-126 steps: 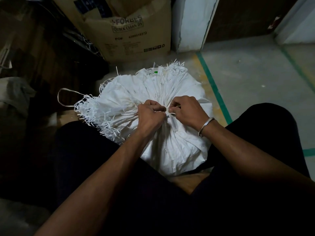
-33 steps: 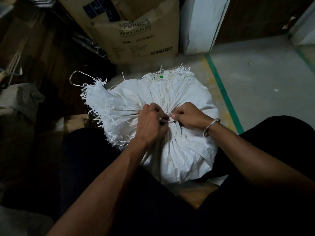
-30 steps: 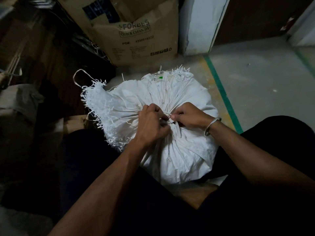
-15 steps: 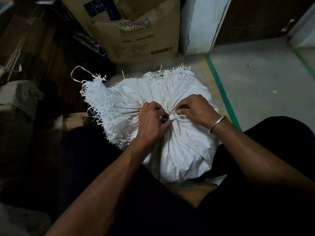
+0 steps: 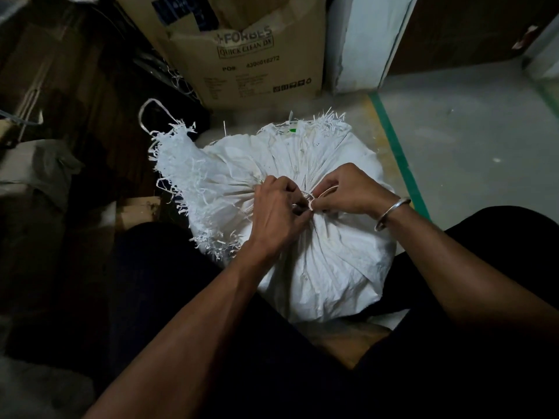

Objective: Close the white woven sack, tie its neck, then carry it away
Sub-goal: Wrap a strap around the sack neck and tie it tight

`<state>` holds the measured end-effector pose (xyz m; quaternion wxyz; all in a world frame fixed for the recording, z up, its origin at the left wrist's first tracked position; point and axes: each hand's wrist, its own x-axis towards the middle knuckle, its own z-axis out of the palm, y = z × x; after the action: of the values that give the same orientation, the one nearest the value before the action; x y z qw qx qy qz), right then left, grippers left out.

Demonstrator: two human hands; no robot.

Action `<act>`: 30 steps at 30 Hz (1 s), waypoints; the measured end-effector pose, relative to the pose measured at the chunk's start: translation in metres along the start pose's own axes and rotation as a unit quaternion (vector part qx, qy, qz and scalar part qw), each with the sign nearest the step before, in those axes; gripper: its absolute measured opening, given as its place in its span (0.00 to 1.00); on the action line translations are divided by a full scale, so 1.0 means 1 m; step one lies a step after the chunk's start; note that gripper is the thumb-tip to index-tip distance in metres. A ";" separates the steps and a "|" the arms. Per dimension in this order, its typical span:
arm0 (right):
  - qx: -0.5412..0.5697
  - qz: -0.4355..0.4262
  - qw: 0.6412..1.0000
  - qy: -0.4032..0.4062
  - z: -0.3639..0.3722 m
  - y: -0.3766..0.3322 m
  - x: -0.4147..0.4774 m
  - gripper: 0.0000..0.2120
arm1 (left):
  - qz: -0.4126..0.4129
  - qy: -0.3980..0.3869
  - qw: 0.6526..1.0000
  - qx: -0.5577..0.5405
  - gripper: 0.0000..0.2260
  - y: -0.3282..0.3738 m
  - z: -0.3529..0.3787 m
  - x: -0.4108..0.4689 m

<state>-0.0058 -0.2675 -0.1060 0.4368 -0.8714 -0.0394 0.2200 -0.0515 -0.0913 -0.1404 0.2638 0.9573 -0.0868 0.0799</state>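
The white woven sack (image 5: 332,267) stands full on the floor between my knees, its top gathered into pleats at the middle. A frayed flap of its mouth (image 5: 181,176) sticks out to the left. My left hand (image 5: 275,216) grips the gathered neck and one end of a thin white tie string (image 5: 320,193). My right hand (image 5: 348,189), with a metal bangle on the wrist, pinches the string's other part just beside the left hand. The knot itself is hidden between my fingers.
A brown cardboard box (image 5: 251,55) stands right behind the sack. A white pillar (image 5: 360,40) rises to its right. Green floor tape (image 5: 399,158) runs along the grey concrete floor (image 5: 472,140) on the right. Dark clutter and a loose white loop (image 5: 151,113) lie on the left.
My right hand drew the string out to the right and has come back in beside the left hand. The sack has stayed in place.
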 end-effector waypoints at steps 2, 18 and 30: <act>0.072 0.006 0.997 0.008 0.000 0.005 -0.001 0.10 | 0.001 0.000 1.000 -0.001 0.07 -0.001 -0.001 0.000; 0.009 -0.095 0.995 -0.034 -0.007 0.019 -0.010 0.06 | -0.008 -0.013 1.000 -0.006 0.09 0.000 -0.001 -0.009; -0.154 -0.070 0.984 0.056 0.011 0.010 -0.012 0.10 | -0.008 0.001 1.000 -0.001 0.03 0.002 0.010 -0.012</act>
<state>-0.0227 -0.2689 -0.1154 0.3135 -0.9341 -0.1095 0.1313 -0.0624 -0.0968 -0.1507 0.2655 0.9576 -0.0792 0.0784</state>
